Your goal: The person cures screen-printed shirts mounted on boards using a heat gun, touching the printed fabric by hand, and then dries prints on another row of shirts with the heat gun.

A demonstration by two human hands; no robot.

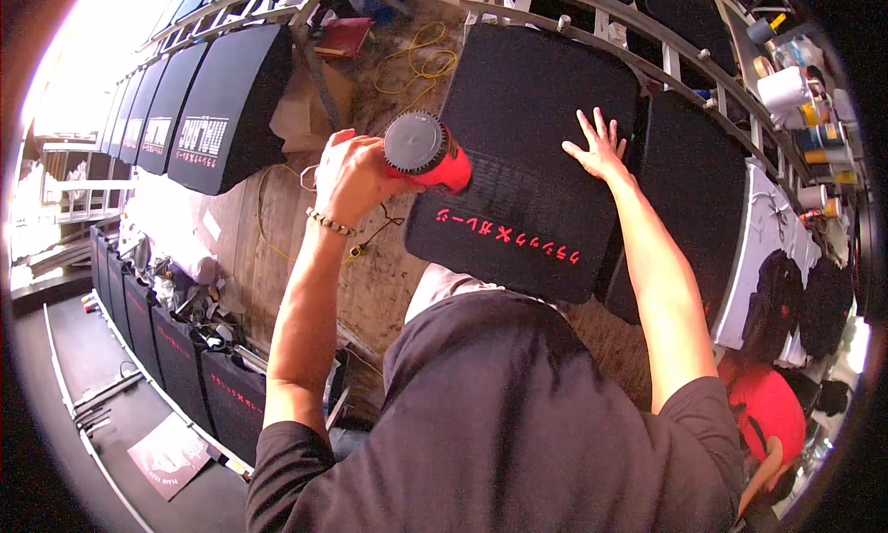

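Note:
My left hand [347, 175] is wrapped round a red heat gun [450, 169]. Its round grey vented end faces up, and its nozzle is hidden beneath the body. The gun is over the left part of a black T-shirt [546, 80], spread flat on a board in front of me. Red lettering [509, 237] runs across the shirt's near end, beside a dark printed block [523, 189]. My right hand [601, 147] is open, fingers spread, on or just above the shirt's right side; contact is hard to tell.
Black shirts [236, 98] on boards line a wooden rack [592, 24] at left and right. A yellow cord [421, 66] coils on the wooden floor [250, 228]. Tubs and tape rolls crowd the shelf [805, 108] at far right. A person in a red cap [768, 399] is at lower right.

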